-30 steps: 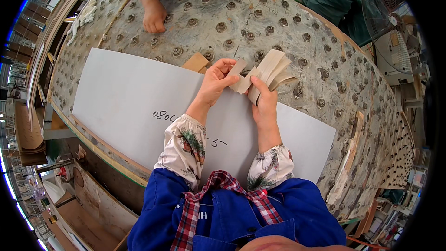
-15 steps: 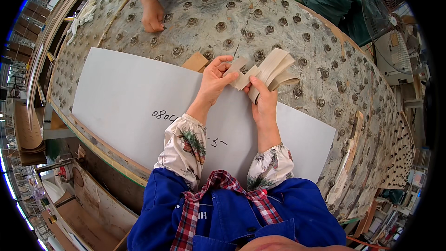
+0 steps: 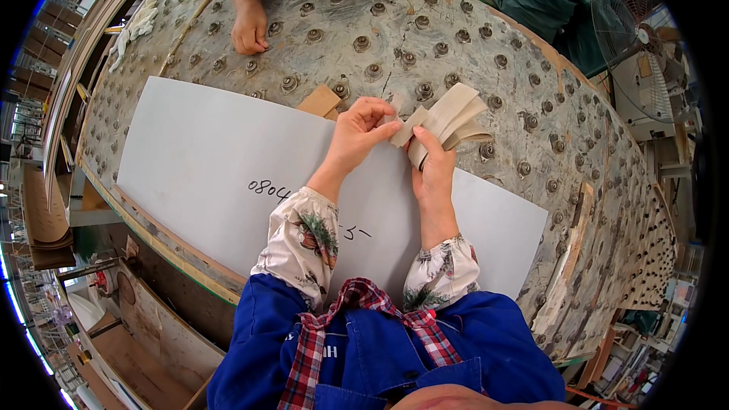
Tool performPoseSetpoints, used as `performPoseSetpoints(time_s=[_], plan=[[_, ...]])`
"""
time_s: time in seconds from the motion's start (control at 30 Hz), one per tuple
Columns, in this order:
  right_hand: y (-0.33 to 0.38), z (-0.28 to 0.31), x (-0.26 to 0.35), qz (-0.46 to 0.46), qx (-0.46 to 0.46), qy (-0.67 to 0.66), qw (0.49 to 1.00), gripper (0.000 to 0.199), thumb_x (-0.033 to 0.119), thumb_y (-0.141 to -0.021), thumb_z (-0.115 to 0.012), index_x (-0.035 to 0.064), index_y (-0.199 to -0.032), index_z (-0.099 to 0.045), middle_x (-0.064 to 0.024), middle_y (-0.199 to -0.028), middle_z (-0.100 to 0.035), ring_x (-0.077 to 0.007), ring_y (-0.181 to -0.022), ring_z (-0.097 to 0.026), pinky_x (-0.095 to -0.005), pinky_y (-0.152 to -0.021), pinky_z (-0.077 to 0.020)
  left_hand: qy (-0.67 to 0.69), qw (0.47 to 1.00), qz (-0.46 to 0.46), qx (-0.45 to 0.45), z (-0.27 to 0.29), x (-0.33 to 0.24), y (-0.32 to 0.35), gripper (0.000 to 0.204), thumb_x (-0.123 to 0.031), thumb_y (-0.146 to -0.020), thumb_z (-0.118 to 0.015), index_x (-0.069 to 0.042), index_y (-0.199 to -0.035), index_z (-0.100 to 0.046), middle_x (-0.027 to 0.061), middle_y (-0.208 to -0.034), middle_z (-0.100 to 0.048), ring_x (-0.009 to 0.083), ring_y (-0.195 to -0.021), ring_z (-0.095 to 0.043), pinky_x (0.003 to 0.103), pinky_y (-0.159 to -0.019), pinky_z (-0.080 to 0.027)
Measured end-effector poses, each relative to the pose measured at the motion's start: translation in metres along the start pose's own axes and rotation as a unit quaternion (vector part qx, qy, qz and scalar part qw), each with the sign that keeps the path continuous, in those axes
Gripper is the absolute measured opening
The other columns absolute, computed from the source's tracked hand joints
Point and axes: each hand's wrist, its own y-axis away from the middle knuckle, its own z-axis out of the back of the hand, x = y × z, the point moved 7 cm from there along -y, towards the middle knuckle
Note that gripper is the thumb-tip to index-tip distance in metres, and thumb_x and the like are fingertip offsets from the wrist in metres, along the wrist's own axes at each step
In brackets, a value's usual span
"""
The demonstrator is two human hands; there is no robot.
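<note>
From the head view, I see the left hand (image 3: pixel 355 135) pinching a strip (image 3: pixel 411 127) between thumb and fingers; the right hand (image 3: pixel 434 165) clamps the bundle (image 3: pixel 453 111) beyond the panel (image 3: pixel 220 133). I'd judge the step as sorting out one strip; the next move calls for a firm right grip.

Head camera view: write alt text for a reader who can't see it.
A person's right hand grips a bundle of thin beige strips while the left hand pinches a loose strip beside it. Beneath lies a large pale gray sheet on a worn table dotted with round knobs; another person's hand is across it.
</note>
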Motion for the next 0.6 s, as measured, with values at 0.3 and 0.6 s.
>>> performPoseSetpoints(time_s=[0.3,0.6], plan=[[-0.0022,0.0012,-0.0073,-0.048,0.022,-0.056,0.997,0.029,0.003,-0.077,-0.059,-0.0019,-0.104,-0.051,-0.0085,-0.093,-0.058,-0.0189,-0.086,-0.059,-0.0310,-0.075,-0.0479,-0.108,0.992,-0.045,0.036,-0.0045,0.0009,0.0000,0.027,-0.005,-0.070,-0.073,0.002,-0.095,-0.063,0.0066,-0.103,-0.059,0.0116,-0.085,-0.056,0.026,-0.077,-0.047],[-0.0010,-0.0006,-0.0056,-0.009,0.008,-0.023,1.000,0.027,0.001,-0.077,-0.062,-0.0024,-0.103,-0.053,-0.0084,-0.094,-0.059,-0.0168,-0.086,-0.058,-0.0291,-0.076,-0.0477,-0.087,0.995,0.018,0.038,-0.0074,0.0060,0.0020,0.027,-0.005,-0.075,-0.069,0.004,-0.099,-0.063,0.0052,-0.092,-0.063,0.0103,-0.081,-0.058,0.023,-0.072,-0.047]])
